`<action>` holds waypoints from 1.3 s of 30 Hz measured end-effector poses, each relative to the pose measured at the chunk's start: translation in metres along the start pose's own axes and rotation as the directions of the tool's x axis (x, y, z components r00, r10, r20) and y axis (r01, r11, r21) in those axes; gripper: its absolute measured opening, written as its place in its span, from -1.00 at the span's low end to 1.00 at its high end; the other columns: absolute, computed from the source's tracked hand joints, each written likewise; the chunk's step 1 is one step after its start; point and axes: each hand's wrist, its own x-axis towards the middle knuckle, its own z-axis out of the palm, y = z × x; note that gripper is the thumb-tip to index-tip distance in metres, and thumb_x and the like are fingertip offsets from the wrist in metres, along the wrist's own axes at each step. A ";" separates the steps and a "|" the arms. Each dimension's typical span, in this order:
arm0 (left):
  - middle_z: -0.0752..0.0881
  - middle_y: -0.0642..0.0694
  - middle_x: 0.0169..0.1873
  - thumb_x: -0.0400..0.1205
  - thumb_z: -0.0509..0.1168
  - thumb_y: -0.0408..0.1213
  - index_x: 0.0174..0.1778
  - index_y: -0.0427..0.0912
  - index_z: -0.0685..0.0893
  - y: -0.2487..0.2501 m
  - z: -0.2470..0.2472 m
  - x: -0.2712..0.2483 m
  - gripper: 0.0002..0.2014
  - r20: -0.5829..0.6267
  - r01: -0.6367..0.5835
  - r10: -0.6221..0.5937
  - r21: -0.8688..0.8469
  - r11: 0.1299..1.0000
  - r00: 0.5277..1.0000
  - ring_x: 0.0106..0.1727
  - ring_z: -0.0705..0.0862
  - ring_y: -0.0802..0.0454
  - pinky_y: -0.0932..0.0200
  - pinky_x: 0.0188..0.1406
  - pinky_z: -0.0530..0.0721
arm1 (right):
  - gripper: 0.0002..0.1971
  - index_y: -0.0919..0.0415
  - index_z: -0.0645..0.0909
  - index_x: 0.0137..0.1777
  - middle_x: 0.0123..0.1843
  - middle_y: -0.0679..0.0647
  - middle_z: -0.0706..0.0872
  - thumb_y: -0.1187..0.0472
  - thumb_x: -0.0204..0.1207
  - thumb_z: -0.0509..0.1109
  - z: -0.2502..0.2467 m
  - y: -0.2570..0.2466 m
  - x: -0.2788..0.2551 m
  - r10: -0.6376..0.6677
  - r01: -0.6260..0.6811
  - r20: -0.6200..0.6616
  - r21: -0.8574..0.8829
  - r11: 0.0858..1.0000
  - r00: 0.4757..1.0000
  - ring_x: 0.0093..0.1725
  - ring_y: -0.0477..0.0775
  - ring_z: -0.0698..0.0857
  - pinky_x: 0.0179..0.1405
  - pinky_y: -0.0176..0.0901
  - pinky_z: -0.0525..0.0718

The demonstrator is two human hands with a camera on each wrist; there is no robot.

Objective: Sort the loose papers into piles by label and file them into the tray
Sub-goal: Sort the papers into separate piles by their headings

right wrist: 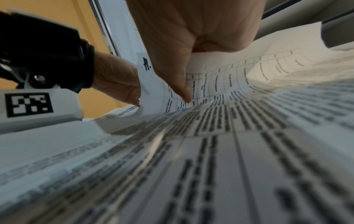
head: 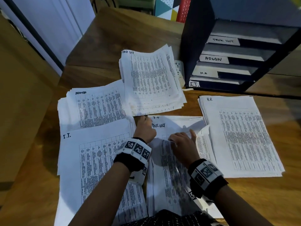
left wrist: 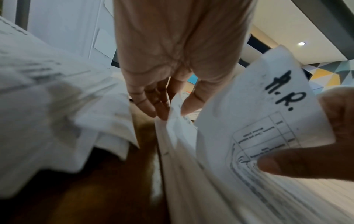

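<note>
On the wooden table (head: 105, 46) lie four sorted piles: TASK LIST (head: 151, 79), ADMIN (head: 97, 108), I.T. (head: 91, 160) and H.R (head: 241, 136). Between them sits the loose pile (head: 169, 173), with sheets marked I.T. and TASK LIST showing at its far end. My right hand (head: 182, 136) pinches a sheet labelled H.R. (left wrist: 268, 106) and curls it up off that pile (right wrist: 229, 136). My left hand (head: 145, 126) is at the pile's far left corner, with a paper edge (left wrist: 175, 115) between its thumb and fingers. The black tiered tray (head: 195, 38) stands at the back right.
The tray's shelves carry tags reading TASK LIST, ADMIN, H.R and I.T. from top to bottom. A white power strip (head: 179, 70) lies between the TASK LIST pile and the tray. A brown panel (head: 24, 95) and a white door (head: 53, 22) stand to the left.
</note>
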 end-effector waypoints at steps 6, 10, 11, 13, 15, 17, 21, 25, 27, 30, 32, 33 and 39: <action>0.69 -0.27 -0.25 0.57 0.21 -0.50 -0.33 -0.37 0.63 0.000 0.002 -0.007 -0.83 -0.100 -0.115 0.101 -0.140 0.984 0.990 -0.18 0.61 -0.13 0.25 -0.25 0.44 | -0.94 0.18 0.74 -0.19 0.23 0.23 0.69 0.33 0.39 0.47 -0.007 -0.002 -0.005 -0.026 0.028 0.032 -0.044 0.999 0.999 0.29 0.27 0.61 0.42 0.35 0.16; 0.47 0.02 -0.56 0.52 0.38 -0.44 -0.47 -0.28 0.58 -0.007 -0.004 -0.020 -0.77 0.102 -0.182 0.214 -0.258 0.949 0.971 -0.52 0.48 0.33 0.50 -0.47 0.35 | -0.78 0.03 0.76 -0.30 0.36 0.24 0.60 0.20 0.05 0.67 -0.012 -0.004 -0.005 -0.079 0.075 -0.019 -0.154 0.985 0.997 0.40 0.32 0.43 0.19 0.50 0.41; 0.47 0.06 -0.54 0.51 0.39 -0.43 -0.41 -0.31 0.63 -0.008 -0.006 -0.022 -0.83 0.149 -0.192 0.238 -0.271 0.943 0.960 -0.52 0.49 0.38 0.51 -0.46 0.35 | -0.73 0.00 0.76 -0.32 0.31 0.18 0.65 0.18 -0.04 0.70 -0.013 -0.003 -0.004 -0.109 0.108 0.005 -0.186 0.976 0.994 0.38 0.30 0.47 0.17 0.51 0.42; 0.57 -0.02 -0.40 0.51 0.40 -0.40 -0.18 -0.31 0.69 -0.010 -0.008 -0.024 -0.96 0.188 -0.179 0.230 -0.257 0.950 0.955 -0.34 0.56 0.29 0.43 -0.33 0.42 | -0.66 -0.06 0.75 -0.35 0.10 0.03 0.77 0.15 -0.14 0.75 -0.015 -0.003 -0.004 -0.147 0.154 0.050 -0.209 0.966 0.988 0.23 0.23 0.67 0.13 0.48 0.42; 0.59 -0.10 -0.15 0.49 0.40 -0.41 0.05 -0.30 0.64 -0.012 -0.009 -0.022 -0.78 0.173 -0.119 0.157 -0.214 0.970 0.972 -0.10 0.58 0.06 0.35 -0.20 0.51 | -0.64 -0.05 0.74 -0.34 -0.10 -0.06 0.79 0.17 -0.15 0.76 -0.016 -0.002 -0.007 -0.175 0.180 0.040 -0.193 0.964 0.984 0.07 0.13 0.76 0.10 0.46 0.44; 0.49 -0.17 0.11 0.48 0.36 -0.43 0.25 -0.25 0.52 -0.011 -0.010 -0.021 -0.60 0.153 -0.077 0.097 -0.134 0.988 0.983 0.13 0.51 -0.03 0.23 0.06 0.57 | -0.67 0.00 0.74 -0.31 -0.16 -0.08 0.78 0.20 -0.07 0.74 -0.016 -0.002 -0.011 -0.180 0.186 0.049 -0.185 0.965 0.982 0.02 0.08 0.77 0.13 0.47 0.44; 0.16 -0.20 0.44 0.56 0.26 -0.37 0.54 -0.18 0.21 -0.005 -0.013 -0.020 -0.39 0.202 -0.036 0.030 0.027 0.999 0.979 0.50 0.17 -0.13 -0.01 0.56 0.22 | -0.81 0.10 0.74 -0.02 -0.01 -0.08 0.76 0.25 0.35 0.51 -0.015 -0.004 -0.022 -0.165 0.184 0.145 -0.129 0.975 0.976 0.20 -0.01 0.65 0.47 0.29 -0.07; 0.20 -0.17 0.44 0.57 0.16 -0.47 0.50 -0.19 0.29 0.000 -0.013 -0.021 -0.46 0.185 -0.035 0.038 -0.018 0.999 0.982 0.49 0.20 -0.08 0.10 0.50 0.20 | -0.70 -0.03 0.75 -0.33 -0.29 -0.22 0.76 0.28 -0.01 0.72 -0.017 0.002 -0.034 -0.217 0.224 0.069 -0.128 0.966 0.974 -0.17 -0.14 0.76 0.38 0.14 0.13; 0.41 -0.15 0.30 0.67 0.15 -0.32 0.33 -0.21 0.49 0.001 -0.013 -0.023 -0.70 0.142 -0.057 0.084 -0.186 0.981 0.986 0.33 0.39 -0.01 0.16 0.35 0.32 | -0.73 0.01 0.75 -0.38 -0.31 -0.16 0.77 0.32 -0.01 0.72 -0.021 0.005 -0.030 -0.183 0.181 -0.001 -0.118 0.976 0.983 -0.21 -0.10 0.77 0.33 0.35 0.25; 0.57 0.10 -0.10 0.62 0.08 0.16 0.01 -0.08 0.61 0.008 -0.011 -0.029 -0.60 0.214 0.016 0.123 -0.553 0.833 0.969 -0.06 0.52 0.20 0.24 0.02 0.41 | -0.92 0.16 0.76 -0.23 -0.17 0.04 0.79 0.34 0.31 0.53 -0.043 0.003 -0.008 -0.099 0.086 -0.128 -0.105 0.991 0.987 -0.04 0.08 0.76 0.28 0.50 0.23; 0.56 0.03 -0.22 0.43 0.24 0.34 -0.10 -0.09 0.58 0.007 -0.003 -0.029 -0.48 0.231 0.023 0.150 -0.610 0.792 0.961 -0.17 0.53 0.13 0.23 -0.09 0.44 | -0.86 0.15 0.72 -0.02 0.06 0.02 0.72 0.28 0.50 0.34 -0.061 -0.001 0.010 -0.014 0.004 -0.102 -0.103 0.995 0.995 0.20 0.04 0.63 0.47 0.35 0.03; 0.60 0.00 -0.21 0.34 0.32 0.29 -0.06 -0.12 0.60 0.008 0.001 -0.029 -0.47 0.219 0.019 0.145 -0.610 0.792 0.965 -0.15 0.56 0.11 0.24 -0.09 0.48 | -0.82 0.14 0.69 0.05 0.14 0.00 0.67 0.26 0.52 0.30 -0.068 -0.001 0.018 0.023 -0.028 -0.060 -0.079 0.996 0.998 0.28 0.02 0.55 0.51 0.23 -0.03; 0.57 -0.01 -0.50 0.47 0.44 -0.15 -0.51 -0.10 0.55 -0.003 0.016 -0.030 -0.71 0.026 0.040 -0.031 -0.492 0.870 0.999 -0.29 0.54 0.04 0.29 -0.42 0.44 | -0.64 0.02 0.61 0.25 0.50 0.04 0.35 0.04 0.45 0.42 -0.084 0.007 0.047 0.182 -0.187 -0.044 -0.123 0.975 0.982 0.54 0.12 0.16 0.51 0.35 -0.10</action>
